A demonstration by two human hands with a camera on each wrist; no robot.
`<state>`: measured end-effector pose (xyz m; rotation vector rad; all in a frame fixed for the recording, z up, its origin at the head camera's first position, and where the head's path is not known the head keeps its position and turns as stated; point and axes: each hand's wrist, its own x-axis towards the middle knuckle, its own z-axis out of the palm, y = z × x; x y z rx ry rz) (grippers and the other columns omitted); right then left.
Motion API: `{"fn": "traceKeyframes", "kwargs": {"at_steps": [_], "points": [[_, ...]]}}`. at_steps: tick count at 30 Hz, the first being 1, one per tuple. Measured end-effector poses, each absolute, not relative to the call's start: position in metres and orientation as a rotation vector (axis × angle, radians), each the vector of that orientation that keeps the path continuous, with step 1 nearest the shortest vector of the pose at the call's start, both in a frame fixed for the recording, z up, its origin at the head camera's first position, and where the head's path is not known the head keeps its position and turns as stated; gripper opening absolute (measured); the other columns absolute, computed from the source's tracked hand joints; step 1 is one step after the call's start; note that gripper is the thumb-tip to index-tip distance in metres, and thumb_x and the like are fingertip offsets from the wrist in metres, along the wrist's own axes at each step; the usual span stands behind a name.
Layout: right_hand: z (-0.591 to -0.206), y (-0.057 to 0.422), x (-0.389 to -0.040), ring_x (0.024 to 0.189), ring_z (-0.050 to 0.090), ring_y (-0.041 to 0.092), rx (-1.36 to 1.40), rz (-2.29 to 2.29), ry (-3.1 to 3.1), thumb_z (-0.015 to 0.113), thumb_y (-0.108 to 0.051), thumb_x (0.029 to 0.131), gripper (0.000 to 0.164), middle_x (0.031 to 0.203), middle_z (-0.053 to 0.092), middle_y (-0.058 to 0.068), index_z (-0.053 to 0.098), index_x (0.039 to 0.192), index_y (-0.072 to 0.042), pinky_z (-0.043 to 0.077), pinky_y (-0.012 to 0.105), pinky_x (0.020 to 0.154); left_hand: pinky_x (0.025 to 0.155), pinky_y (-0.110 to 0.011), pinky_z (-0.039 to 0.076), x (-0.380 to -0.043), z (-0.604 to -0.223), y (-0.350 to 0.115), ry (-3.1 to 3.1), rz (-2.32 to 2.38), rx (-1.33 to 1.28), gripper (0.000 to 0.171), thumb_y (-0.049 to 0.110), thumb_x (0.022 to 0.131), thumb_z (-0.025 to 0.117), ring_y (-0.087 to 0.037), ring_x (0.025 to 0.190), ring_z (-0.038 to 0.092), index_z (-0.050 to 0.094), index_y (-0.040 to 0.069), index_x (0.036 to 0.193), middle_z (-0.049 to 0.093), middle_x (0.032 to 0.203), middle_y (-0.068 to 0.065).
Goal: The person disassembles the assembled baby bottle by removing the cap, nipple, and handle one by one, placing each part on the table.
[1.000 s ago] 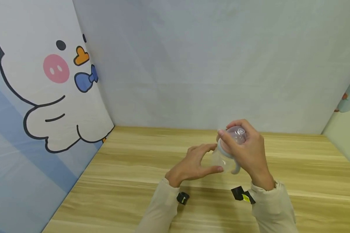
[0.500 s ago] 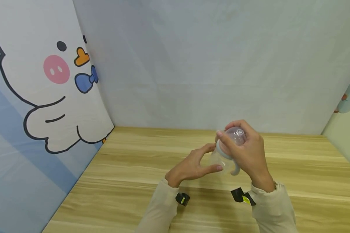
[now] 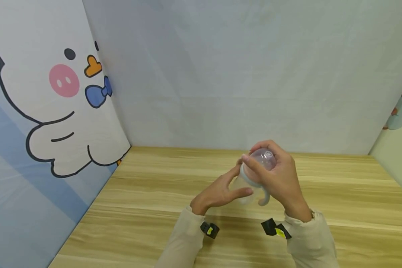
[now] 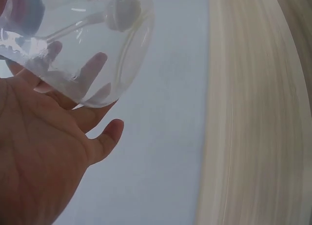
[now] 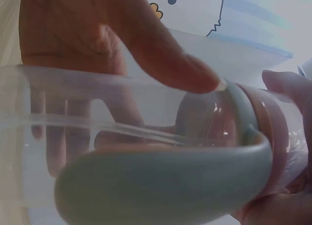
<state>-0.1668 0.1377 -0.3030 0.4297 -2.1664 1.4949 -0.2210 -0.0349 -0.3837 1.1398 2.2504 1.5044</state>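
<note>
A clear baby bottle (image 3: 239, 184) is held tilted above the table by both hands. It has a pale collar, a domed transparent cap (image 3: 265, 158) and a grey-blue handle (image 5: 165, 186). My right hand (image 3: 283, 176) grips the cap end, thumb and fingers curled round it. Around the clear body, my left hand (image 3: 217, 191) has its thumb on the near side and fingers on the far side. In the left wrist view, a straw with a round weighted end (image 4: 123, 12) shows inside the bottle. The right wrist view has the left thumb (image 5: 180, 71) against the body near the collar.
The wood-grain table (image 3: 147, 208) extends all round below the hands. A plain grey-white sheet (image 3: 241, 74) rises at its back edge. On the left hangs a sheet printed with a cartoon bird (image 3: 67, 100). Black wrist cameras (image 3: 210, 230) sit at both cuffs.
The bottle and my right hand have moved a little left and down. My left hand now wraps further round the bottle body, its fingertips closer to the collar.
</note>
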Motion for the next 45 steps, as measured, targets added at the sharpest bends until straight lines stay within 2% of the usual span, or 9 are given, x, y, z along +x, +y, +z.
{"fn": "traceKeyframes", "kwargs": {"at_steps": [4, 8, 11, 16, 23, 27, 35, 41, 45], "points": [[-0.304, 0.138, -0.167, 0.096, 0.067, 0.023, 0.475, 1.516, -2.171, 0.077, -0.017, 0.09, 0.019, 0.105, 0.068, 0.008, 0.066, 0.103, -0.01, 0.058, 0.033, 0.073, 0.12, -0.047, 0.035, -0.221, -0.383, -0.034, 2.182, 1.547, 1.169, 0.089, 0.075, 0.087, 0.058, -0.011, 0.149, 0.036, 0.013, 0.045, 0.158, 0.023, 0.167, 0.01], [-0.306, 0.139, -0.169, 0.099, 0.067, 0.02, 0.582, 1.561, -2.143, 0.075, -0.011, 0.09, 0.015, 0.106, 0.068, 0.005, 0.066, 0.101, -0.008, 0.058, 0.031, 0.077, 0.095, -0.029, 0.054, -0.224, -0.382, -0.032, 2.08, 1.586, 1.232, 0.087, 0.067, 0.087, 0.066, -0.006, 0.112, 0.061, 0.025, 0.034, 0.157, 0.052, 0.145, -0.006], [-0.306, 0.139, -0.168, 0.102, 0.066, 0.018, 0.659, 1.595, -2.106, 0.074, -0.006, 0.09, 0.014, 0.106, 0.068, 0.005, 0.066, 0.1, -0.007, 0.057, 0.03, 0.081, 0.093, -0.027, 0.054, -0.225, -0.381, -0.03, 2.057, 1.591, 1.278, 0.089, 0.068, 0.084, 0.068, -0.004, 0.108, 0.061, 0.03, 0.028, 0.154, 0.055, 0.138, -0.01], [-0.305, 0.139, -0.166, 0.1, 0.066, 0.019, 0.691, 1.639, -2.053, 0.071, -0.001, 0.09, 0.012, 0.105, 0.066, 0.009, 0.065, 0.1, -0.005, 0.058, 0.029, 0.08, 0.099, -0.038, 0.054, -0.224, -0.38, -0.028, 2.052, 1.599, 1.292, 0.09, 0.07, 0.082, 0.068, -0.005, 0.111, 0.059, 0.032, 0.026, 0.152, 0.055, 0.138, -0.008], [-0.307, 0.134, -0.169, 0.094, 0.065, 0.018, 0.588, 1.686, -2.013, 0.07, -0.002, 0.091, 0.01, 0.099, 0.068, 0.001, 0.065, 0.099, -0.001, 0.056, 0.028, 0.079, 0.094, -0.027, 0.053, -0.219, -0.38, -0.028, 2.135, 1.645, 1.185, 0.072, 0.049, 0.088, 0.074, -0.007, 0.11, 0.061, 0.038, 0.033, 0.149, 0.056, 0.134, 0.001], [-0.309, 0.136, -0.173, 0.091, 0.064, 0.018, 0.479, 1.697, -2.029, 0.07, -0.009, 0.093, 0.008, 0.101, 0.067, 0.0, 0.066, 0.1, -0.006, 0.056, 0.028, 0.075, 0.085, -0.027, 0.055, -0.218, -0.378, -0.026, 2.292, 1.626, 1.074, 0.064, 0.042, 0.087, 0.077, -0.008, 0.102, 0.063, 0.044, 0.034, 0.143, 0.059, 0.128, 0.004], [-0.31, 0.135, -0.174, 0.101, 0.058, 0.022, 0.196, 1.829, -2.057, 0.065, -0.03, 0.099, 0.021, 0.113, 0.059, 0.001, 0.061, 0.109, -0.012, 0.053, 0.032, 0.081, 0.073, -0.026, 0.054, -0.216, -0.374, -0.023, 2.565, 1.493, 0.901, 0.068, 0.056, 0.082, 0.078, -0.006, 0.089, 0.065, 0.049, 0.028, 0.136, 0.064, 0.115, 0.006], [-0.307, 0.144, -0.175, 0.126, 0.049, 0.021, 0.649, 2.074, -1.973, 0.043, -0.017, 0.108, 0.03, 0.13, 0.057, 0.004, 0.051, 0.137, -0.011, 0.038, 0.03, 0.107, 0.083, -0.027, 0.054, -0.224, -0.373, -0.032, 2.189, 1.669, 1.052, 0.067, 0.053, 0.091, 0.07, -0.009, 0.095, 0.061, 0.049, 0.017, 0.142, 0.056, 0.128, -0.009], [-0.308, 0.149, -0.176, 0.114, 0.057, 0.015, 0.891, 2.167, -1.913, 0.045, -0.013, 0.106, 0.034, 0.119, 0.062, 0.001, 0.053, 0.138, -0.008, 0.046, 0.028, 0.101, 0.09, -0.027, 0.053, -0.222, -0.369, -0.041, 1.942, 1.686, 1.148, 0.089, 0.071, 0.085, 0.065, -0.007, 0.099, 0.058, 0.044, 0.005, 0.142, 0.055, 0.124, -0.015]]}}
